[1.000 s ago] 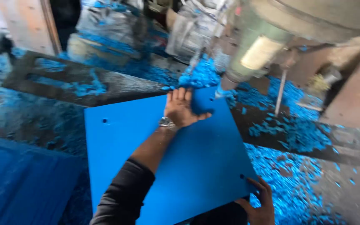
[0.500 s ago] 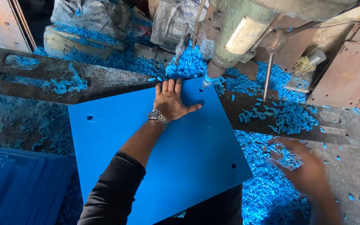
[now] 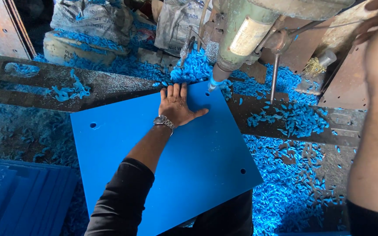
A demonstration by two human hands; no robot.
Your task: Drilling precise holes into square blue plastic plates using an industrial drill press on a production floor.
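While the flat blue square plastic sheet (image 3: 162,161) lies on the dark steel machine desk (image 3: 44,85), its far corner sits directly beneath the drill spindle (image 3: 218,75) of the grey-green drill press (image 3: 250,30). Three small round holes show in the sheet: one near the left corner, one near the right corner, one close to the spindle.

The left hand (image 3: 176,105) lies palm down on the sheet near that far corner, fingers extended and close together, thumb spread to the right. It grips nothing; it presses the sheet flat. A metal wristwatch (image 3: 164,122) sits at the wrist, above a black sleeve (image 3: 119,201).

The right hand (image 3: 375,19) is raised at the upper right edge of the view, toward the head of the press. Only part of it shows; whether it is open or closed on anything cannot be told.

Judged step: positioning and clamping the sheet by hand under the spindle. The next move calls for steady downward pressure from the left hand, fingers kept clear of the bit, and no shift of the sheet.

Blue plastic shavings (image 3: 285,118) cover the desk and floor around the sheet. A stack of further blue sheets (image 3: 18,196) lies at lower left. Grey sacks (image 3: 92,17) stand behind the machine.
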